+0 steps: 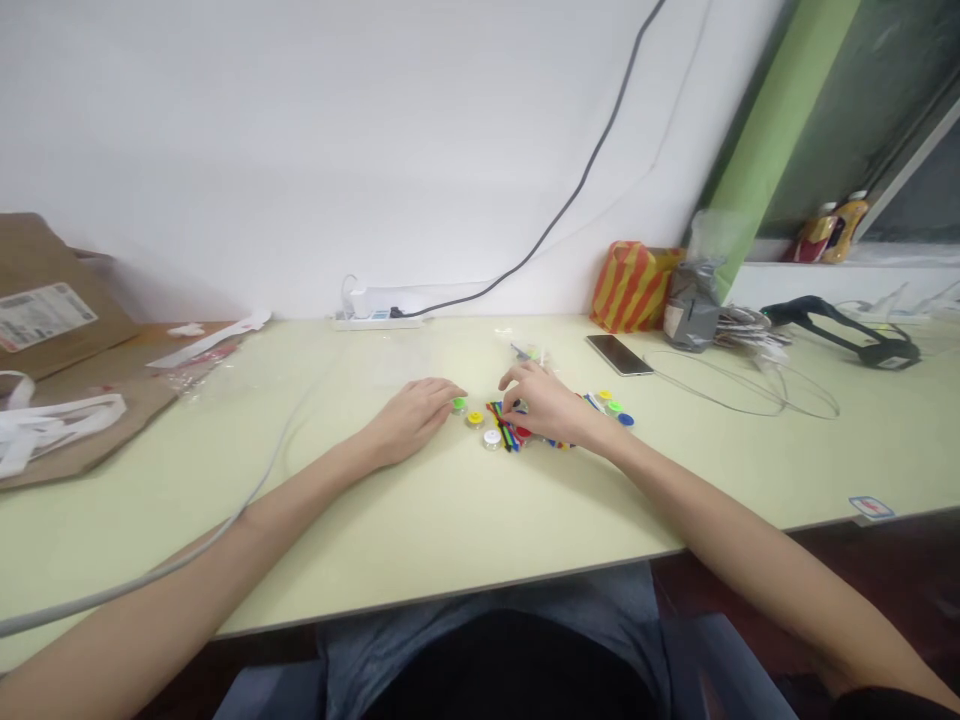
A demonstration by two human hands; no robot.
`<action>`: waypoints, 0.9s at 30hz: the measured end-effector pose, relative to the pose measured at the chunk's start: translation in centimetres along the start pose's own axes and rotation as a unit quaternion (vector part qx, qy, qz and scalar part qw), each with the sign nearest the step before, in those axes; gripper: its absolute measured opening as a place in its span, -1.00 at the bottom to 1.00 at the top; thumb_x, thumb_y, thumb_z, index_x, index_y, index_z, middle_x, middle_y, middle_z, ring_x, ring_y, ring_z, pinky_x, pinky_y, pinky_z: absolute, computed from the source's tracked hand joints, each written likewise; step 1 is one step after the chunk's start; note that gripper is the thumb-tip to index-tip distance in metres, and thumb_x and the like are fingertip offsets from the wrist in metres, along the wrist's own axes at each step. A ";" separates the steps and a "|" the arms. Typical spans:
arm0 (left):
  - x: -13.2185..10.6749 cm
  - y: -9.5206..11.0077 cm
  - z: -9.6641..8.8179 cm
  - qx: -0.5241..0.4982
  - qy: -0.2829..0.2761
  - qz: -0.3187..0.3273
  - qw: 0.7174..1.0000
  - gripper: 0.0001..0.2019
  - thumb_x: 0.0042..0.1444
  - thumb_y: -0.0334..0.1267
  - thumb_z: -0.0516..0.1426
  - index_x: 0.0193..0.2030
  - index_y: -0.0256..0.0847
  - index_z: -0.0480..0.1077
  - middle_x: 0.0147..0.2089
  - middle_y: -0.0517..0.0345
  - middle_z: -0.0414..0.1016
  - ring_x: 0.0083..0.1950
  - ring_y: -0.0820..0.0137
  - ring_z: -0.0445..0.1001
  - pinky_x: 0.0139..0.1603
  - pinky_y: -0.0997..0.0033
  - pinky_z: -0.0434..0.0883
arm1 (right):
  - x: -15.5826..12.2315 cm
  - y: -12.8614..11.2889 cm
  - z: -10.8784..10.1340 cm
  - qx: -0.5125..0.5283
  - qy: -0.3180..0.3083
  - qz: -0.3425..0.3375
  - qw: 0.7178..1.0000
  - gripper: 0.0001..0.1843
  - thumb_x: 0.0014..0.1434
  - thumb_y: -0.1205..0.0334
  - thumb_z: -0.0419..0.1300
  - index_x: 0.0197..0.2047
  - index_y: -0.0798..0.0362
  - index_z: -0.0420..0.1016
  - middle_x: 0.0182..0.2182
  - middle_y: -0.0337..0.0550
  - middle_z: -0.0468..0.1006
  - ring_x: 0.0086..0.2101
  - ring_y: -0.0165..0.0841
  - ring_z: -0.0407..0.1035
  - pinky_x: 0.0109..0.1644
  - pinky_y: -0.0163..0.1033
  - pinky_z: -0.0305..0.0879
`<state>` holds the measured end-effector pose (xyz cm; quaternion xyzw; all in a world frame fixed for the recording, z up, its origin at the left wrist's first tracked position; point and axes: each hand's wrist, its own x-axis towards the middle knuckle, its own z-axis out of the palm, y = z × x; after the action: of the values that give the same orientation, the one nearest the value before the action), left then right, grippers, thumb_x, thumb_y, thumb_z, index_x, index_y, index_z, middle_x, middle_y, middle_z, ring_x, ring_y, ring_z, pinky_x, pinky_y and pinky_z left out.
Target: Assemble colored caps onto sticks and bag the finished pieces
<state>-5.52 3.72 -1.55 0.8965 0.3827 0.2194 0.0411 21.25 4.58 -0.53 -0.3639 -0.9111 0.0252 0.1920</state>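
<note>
My left hand (420, 415) lies on the table with its fingers stretched out, fingertips at a small round piece with a green top (459, 404). Next to it are a yellow-topped piece (475, 420) and a white-topped piece (492, 438). My right hand (546, 402) is over a pile of thin coloured strips (508, 434), thumb and forefinger pinched together at its left side. What sits in that pinch is too small to make out. Part of the pile and a red round piece (523, 432) are partly covered by this hand. Beyond my right wrist lie yellow, green and blue round pieces (625, 420).
A phone (619, 355) lies behind my right hand, near a red-and-yellow striped bag (634, 287). A power strip (375, 320) stands by the wall. A grey cable (255, 490) crosses above my left forearm. Brown paper bags (67, 400) are at the left, a black headset-like frame (847, 335) at the right.
</note>
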 end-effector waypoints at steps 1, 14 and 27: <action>0.0 0.0 0.0 0.022 -0.015 0.003 1.000 -0.65 0.42 -0.20 -0.11 0.14 -0.10 0.43 0.17 0.03 0.52 0.23 0.17 0.43 0.27 0.04 0.30 | 0.0 0.1 0.1 0.000 -0.003 -0.002 1.000 -0.85 0.23 0.29 0.28 -0.34 -0.01 0.68 0.01 -0.01 0.50 0.07 -0.07 0.29 0.16 0.11 0.18; 0.2 -1.2 0.4 0.085 -0.003 0.016 0.996 -0.69 0.39 -0.24 -0.06 0.01 -0.14 0.50 -0.01 0.02 0.57 0.08 0.17 0.42 0.11 0.12 0.36 | 0.2 0.0 0.5 0.003 -0.009 0.002 1.000 -0.88 0.24 0.30 0.30 -0.28 -0.02 0.70 -0.02 -0.03 0.52 0.04 -0.13 0.30 0.19 0.02 0.13; 0.2 -1.5 0.4 0.062 0.027 0.000 0.998 -0.75 0.36 -0.24 0.01 -0.12 -0.16 0.53 -0.11 0.04 0.59 0.01 0.19 0.43 0.07 0.13 0.38 | 0.1 0.1 0.6 0.013 -0.008 0.004 1.000 -0.87 0.25 0.30 0.28 -0.26 -0.01 0.70 -0.03 -0.03 0.52 0.03 -0.12 0.29 0.18 0.02 0.13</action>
<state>-6.23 4.95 -2.22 0.8911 0.3964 0.2196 -0.0249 21.02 4.82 -1.05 -0.3645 -0.9109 0.0401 0.1895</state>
